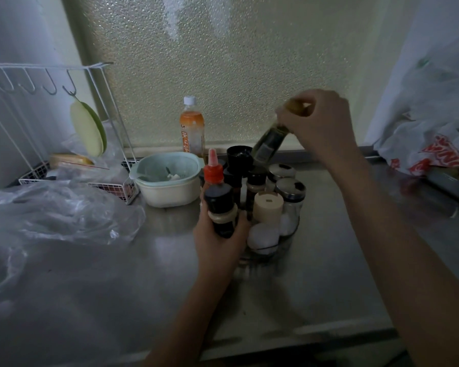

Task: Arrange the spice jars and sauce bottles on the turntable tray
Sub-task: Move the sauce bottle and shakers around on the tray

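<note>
A round turntable tray sits mid-counter, crowded with several jars and bottles: a red-capped squeeze bottle, a beige-lidded jar, two steel-topped glass shakers and a white-lidded jar. My left hand grips a black-capped spice jar upright at the tray's left edge. My right hand holds a dark, tilted sauce bottle by its neck, above the back of the tray.
A mint strainer bowl stands just left of the tray, an orange drink bottle behind it. A white wire rack and crumpled plastic bags fill the left. Another bag lies at the right. Frosted window behind.
</note>
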Action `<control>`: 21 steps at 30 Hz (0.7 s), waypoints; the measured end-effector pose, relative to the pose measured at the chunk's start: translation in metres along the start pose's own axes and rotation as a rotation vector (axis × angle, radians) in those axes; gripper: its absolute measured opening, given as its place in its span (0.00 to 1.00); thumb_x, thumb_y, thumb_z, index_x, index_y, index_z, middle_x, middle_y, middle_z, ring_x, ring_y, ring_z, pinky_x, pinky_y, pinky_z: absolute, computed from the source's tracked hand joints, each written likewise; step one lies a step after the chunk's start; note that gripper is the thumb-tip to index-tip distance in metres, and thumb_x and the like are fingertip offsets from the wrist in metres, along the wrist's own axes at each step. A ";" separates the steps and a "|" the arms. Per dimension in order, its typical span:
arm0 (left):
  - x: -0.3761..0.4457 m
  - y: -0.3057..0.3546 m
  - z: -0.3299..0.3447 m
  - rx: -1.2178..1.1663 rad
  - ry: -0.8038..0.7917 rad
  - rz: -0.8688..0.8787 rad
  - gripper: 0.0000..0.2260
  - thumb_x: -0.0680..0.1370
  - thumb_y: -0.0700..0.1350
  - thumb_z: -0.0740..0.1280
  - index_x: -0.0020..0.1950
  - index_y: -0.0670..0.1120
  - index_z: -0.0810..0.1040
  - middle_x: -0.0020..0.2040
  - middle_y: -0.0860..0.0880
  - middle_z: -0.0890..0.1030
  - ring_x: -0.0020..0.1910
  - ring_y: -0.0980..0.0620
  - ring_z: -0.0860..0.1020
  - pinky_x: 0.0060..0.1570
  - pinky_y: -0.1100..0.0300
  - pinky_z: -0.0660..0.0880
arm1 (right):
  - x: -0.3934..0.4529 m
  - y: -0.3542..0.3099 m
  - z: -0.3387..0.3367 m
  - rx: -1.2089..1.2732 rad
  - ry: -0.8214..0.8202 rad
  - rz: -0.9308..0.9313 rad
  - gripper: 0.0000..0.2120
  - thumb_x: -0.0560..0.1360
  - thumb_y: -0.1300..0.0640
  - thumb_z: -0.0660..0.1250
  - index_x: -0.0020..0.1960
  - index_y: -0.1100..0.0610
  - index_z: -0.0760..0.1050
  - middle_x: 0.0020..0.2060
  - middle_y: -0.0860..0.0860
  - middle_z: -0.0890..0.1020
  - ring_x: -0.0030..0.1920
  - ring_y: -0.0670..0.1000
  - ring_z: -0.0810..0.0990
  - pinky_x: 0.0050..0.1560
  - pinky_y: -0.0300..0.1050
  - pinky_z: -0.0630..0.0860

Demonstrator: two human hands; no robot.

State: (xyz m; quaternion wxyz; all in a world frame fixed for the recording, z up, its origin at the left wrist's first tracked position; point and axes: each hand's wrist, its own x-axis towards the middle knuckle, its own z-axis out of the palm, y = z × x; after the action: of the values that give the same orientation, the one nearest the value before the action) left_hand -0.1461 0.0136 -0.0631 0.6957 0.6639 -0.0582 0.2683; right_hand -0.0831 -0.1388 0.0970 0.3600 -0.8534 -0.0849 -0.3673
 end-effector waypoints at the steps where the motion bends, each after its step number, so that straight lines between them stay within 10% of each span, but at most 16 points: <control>1: 0.000 0.002 -0.002 -0.042 0.006 -0.010 0.13 0.68 0.52 0.70 0.52 0.55 0.76 0.46 0.46 0.83 0.47 0.45 0.83 0.47 0.38 0.79 | -0.006 -0.010 -0.005 0.031 -0.027 -0.018 0.14 0.69 0.46 0.70 0.44 0.57 0.81 0.36 0.50 0.81 0.38 0.49 0.79 0.41 0.42 0.75; 6: 0.002 0.016 -0.009 -0.337 -0.170 -0.165 0.07 0.73 0.38 0.68 0.50 0.45 0.77 0.41 0.52 0.85 0.43 0.54 0.83 0.38 0.60 0.80 | -0.042 -0.036 0.012 -0.055 -0.257 -0.049 0.18 0.68 0.42 0.70 0.42 0.57 0.78 0.32 0.49 0.78 0.33 0.47 0.77 0.34 0.42 0.74; 13: 0.005 0.013 -0.019 -0.634 -0.455 -0.392 0.18 0.61 0.45 0.75 0.49 0.47 0.80 0.50 0.46 0.84 0.53 0.47 0.81 0.41 0.56 0.80 | -0.060 -0.040 0.040 -0.109 -0.241 0.008 0.24 0.67 0.34 0.68 0.36 0.56 0.70 0.29 0.49 0.75 0.31 0.47 0.74 0.30 0.43 0.68; 21: 0.005 0.008 -0.018 -0.336 -0.241 -0.217 0.08 0.63 0.42 0.72 0.39 0.48 0.77 0.37 0.49 0.81 0.36 0.53 0.79 0.38 0.55 0.75 | -0.022 0.017 0.022 -0.115 -0.303 0.133 0.17 0.72 0.43 0.66 0.47 0.58 0.79 0.41 0.54 0.83 0.43 0.53 0.82 0.46 0.46 0.77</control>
State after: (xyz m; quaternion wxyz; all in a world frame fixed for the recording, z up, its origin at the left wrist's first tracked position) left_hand -0.1500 0.0321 -0.0556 0.8092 0.5682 -0.1131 0.0972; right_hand -0.0797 -0.1335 0.0627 0.3169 -0.9220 -0.0605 -0.2140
